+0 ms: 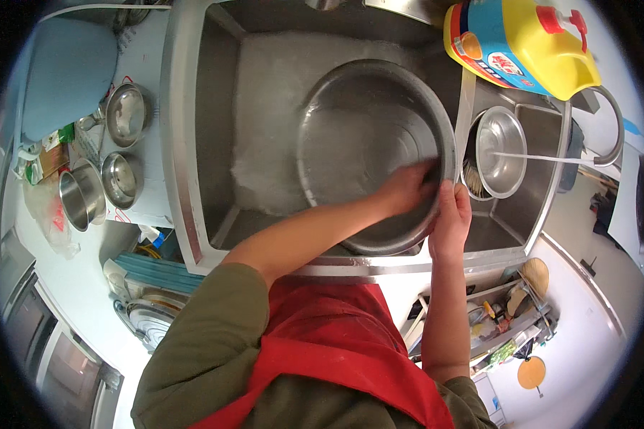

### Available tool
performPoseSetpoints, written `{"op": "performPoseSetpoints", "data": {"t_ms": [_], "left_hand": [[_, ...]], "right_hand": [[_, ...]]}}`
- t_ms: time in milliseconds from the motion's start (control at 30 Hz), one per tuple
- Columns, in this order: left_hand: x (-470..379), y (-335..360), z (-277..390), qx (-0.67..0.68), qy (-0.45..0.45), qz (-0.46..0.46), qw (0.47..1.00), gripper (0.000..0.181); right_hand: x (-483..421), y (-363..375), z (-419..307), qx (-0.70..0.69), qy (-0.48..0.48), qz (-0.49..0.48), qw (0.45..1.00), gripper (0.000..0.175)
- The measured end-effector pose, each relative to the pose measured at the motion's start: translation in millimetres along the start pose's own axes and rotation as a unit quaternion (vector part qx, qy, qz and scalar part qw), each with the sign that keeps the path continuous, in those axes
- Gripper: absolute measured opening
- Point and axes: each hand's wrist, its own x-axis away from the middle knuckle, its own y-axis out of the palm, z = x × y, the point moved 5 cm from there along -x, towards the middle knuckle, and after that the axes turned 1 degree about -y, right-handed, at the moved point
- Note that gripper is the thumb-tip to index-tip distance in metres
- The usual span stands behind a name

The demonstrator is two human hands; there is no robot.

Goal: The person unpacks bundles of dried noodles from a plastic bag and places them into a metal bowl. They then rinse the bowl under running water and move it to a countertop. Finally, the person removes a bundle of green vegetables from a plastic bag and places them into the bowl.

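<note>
A large round metal basin (365, 139) rests in the big compartment of a stainless steel sink (279, 69), with a little liquid seemingly inside. My right hand (451, 214) grips the basin's rim at the near right, thumb on top. Blurred by motion, my left hand (408, 185) reaches inside against the basin's right wall; something dark lies by its fingers, and whether it is held cannot be told. In the smaller compartment at the right, a thin stream of water from a curved faucet (614, 118) runs into a metal bowl (507, 174). Beneath that bowl is another round container with bristles (475, 182).
A large yellow pump bottle (531, 48) lies across the back right of the sink. Several metal bowls (126, 115) stand on the left counter near a blue-grey container (67, 75) and a clear plastic bag (51, 220). At lower right is a rack of utensils (494, 322).
</note>
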Motion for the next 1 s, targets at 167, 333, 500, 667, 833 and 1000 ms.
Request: {"op": "performPoseSetpoints", "data": {"t_ms": [167, 333, 500, 667, 833, 1000], "left_hand": [[-35.9, -72.3, -62.6, -0.558, 0.039, 0.098, 0.823, 0.058], [32.9, -150.1, -134.4, -0.493, -0.174, 0.127, 0.843, 0.056], [45.2, -186.2, -119.0, -0.195, -0.2, 0.493, 0.824, 0.039], [-30.7, -142.0, -124.7, -0.235, -0.239, 0.393, 0.856, 0.029], [14.8, -52.3, -106.8, -0.274, -0.132, 0.091, 0.948, 0.036], [-28.5, -101.1, -107.8, -0.314, -0.187, 0.221, 0.904, 0.033]], "right_hand": [[-8.9, -9.8, 30.2, -0.095, 0.045, 0.042, 0.994, 0.027], [-6.5, -0.2, 52.8, -0.186, 0.083, 0.079, 0.976, 0.027], [-5.2, 20.1, 75.8, -0.151, 0.07, 0.066, 0.984, 0.027], [-15.7, 28.6, 101.6, -0.098, 0.095, 0.057, 0.989, 0.03], [-22.6, 27.1, 96.5, -0.136, 0.098, 0.046, 0.985, 0.03], [-8.2, 30.6, 89.6, -0.081, 0.115, 0.072, 0.987, 0.031]]}}
